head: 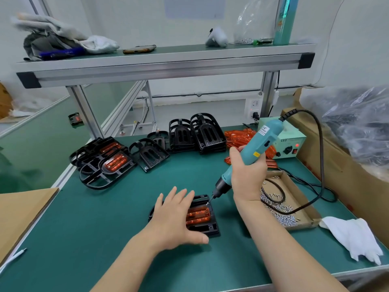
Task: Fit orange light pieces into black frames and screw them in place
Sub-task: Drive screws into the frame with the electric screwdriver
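Black frame (211, 228): lies flat on the green bench mat (94, 228), near centre, in front of the person.
Orange light piece (197, 217): seated inside this frame, partly covered by the left hand.
Left hand (174, 216): fingers straight and spread, palm down on the frame's left part; nothing grasped.
Right hand (247, 171): clenched around the body of the teal electric screwdriver (260, 142).
Screwdriver bit (210, 200): tilted down and to the left, tip at the frame's far right corner.
Screw tray (303, 199): shallow cardboard tray just right of the right forearm, holding loose silver screws (280, 209).
Finished units (109, 163): frames with orange pieces fitted, piled at far left of the mat.
Empty frames (197, 133): black, stacked at the back centre.
Loose orange pieces (237, 134): heaped behind the right hand.
Power unit (289, 142): pale green box at back right, red lamp lit.
White cloth (353, 234): at the mat's near right edge.
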Action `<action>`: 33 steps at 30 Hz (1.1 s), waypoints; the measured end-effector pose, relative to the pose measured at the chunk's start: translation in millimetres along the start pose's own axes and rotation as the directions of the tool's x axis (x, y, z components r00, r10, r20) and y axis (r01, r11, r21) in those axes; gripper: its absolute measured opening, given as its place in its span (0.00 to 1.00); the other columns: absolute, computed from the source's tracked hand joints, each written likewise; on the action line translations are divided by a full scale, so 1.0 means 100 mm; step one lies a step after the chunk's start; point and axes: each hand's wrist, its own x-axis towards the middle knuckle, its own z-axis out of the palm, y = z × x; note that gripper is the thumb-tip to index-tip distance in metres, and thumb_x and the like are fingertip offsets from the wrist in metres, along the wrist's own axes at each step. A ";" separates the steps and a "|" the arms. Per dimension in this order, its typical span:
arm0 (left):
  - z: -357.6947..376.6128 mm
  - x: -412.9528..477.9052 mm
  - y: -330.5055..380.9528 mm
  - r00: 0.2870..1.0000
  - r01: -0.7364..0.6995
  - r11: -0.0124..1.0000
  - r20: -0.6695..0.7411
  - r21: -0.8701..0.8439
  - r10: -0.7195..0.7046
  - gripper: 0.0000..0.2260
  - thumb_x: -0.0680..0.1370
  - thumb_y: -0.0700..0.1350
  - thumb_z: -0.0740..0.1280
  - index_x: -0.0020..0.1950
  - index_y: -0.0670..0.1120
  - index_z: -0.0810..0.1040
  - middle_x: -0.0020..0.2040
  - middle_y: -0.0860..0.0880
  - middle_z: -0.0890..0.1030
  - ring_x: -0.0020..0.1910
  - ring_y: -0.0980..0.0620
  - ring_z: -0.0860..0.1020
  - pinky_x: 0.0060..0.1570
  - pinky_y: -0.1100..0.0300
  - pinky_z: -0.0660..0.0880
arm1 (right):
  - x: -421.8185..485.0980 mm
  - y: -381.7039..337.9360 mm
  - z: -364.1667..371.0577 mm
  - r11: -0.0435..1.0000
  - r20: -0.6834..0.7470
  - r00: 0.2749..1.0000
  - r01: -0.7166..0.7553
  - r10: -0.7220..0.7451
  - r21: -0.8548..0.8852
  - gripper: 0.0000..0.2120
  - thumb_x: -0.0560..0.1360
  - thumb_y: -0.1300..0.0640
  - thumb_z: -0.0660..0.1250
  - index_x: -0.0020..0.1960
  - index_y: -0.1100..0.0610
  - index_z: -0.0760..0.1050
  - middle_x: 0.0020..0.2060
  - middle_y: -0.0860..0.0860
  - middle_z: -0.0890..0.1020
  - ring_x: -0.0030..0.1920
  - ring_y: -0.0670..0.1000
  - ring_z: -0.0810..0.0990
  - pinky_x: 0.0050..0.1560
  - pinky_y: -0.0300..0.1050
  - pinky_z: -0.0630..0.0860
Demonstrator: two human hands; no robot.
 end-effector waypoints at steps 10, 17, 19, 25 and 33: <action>0.16 0.08 -0.04 0.996 -0.017 0.997 -0.087 0.072 0.024 0.57 0.56 0.77 0.64 0.79 0.52 0.55 0.75 0.54 0.61 0.74 0.49 0.59 0.77 0.44 0.43 | -0.16 0.07 0.04 0.928 0.137 0.946 0.315 -0.293 -0.196 0.11 0.70 0.47 0.73 0.44 0.49 0.72 0.36 0.34 0.79 0.34 0.42 0.78 0.38 0.31 0.71; 0.19 0.08 -0.09 0.989 -0.063 0.996 -0.130 0.069 0.072 0.60 0.53 0.81 0.61 0.79 0.52 0.57 0.71 0.55 0.63 0.71 0.50 0.61 0.77 0.46 0.42 | -0.21 0.10 0.04 0.917 0.180 0.937 0.335 -0.299 -0.219 0.13 0.70 0.46 0.72 0.45 0.53 0.72 0.32 0.41 0.77 0.32 0.45 0.77 0.38 0.37 0.73; 0.19 0.08 -0.09 0.988 -0.068 0.995 -0.136 0.067 0.076 0.60 0.53 0.81 0.61 0.79 0.51 0.57 0.71 0.55 0.64 0.70 0.50 0.61 0.77 0.47 0.44 | -0.22 0.09 0.04 0.917 0.188 0.936 0.336 -0.299 -0.216 0.13 0.70 0.45 0.71 0.45 0.52 0.72 0.33 0.39 0.78 0.32 0.44 0.77 0.37 0.32 0.71; 0.18 0.08 -0.09 0.984 -0.077 0.994 -0.155 0.082 0.089 0.59 0.54 0.83 0.57 0.78 0.52 0.58 0.69 0.55 0.64 0.67 0.50 0.62 0.75 0.49 0.52 | -0.28 0.05 0.07 0.896 0.254 0.906 0.392 -0.337 -0.209 0.17 0.69 0.41 0.69 0.45 0.54 0.72 0.28 0.45 0.75 0.31 0.47 0.76 0.35 0.31 0.69; 0.18 0.05 -0.09 0.977 -0.078 0.994 -0.192 0.079 0.092 0.57 0.56 0.84 0.55 0.78 0.54 0.59 0.67 0.57 0.65 0.65 0.52 0.62 0.72 0.55 0.54 | -0.42 0.00 0.16 0.840 0.390 0.831 0.500 -0.397 -0.209 0.16 0.70 0.42 0.68 0.46 0.55 0.73 0.31 0.47 0.79 0.31 0.48 0.77 0.35 0.45 0.77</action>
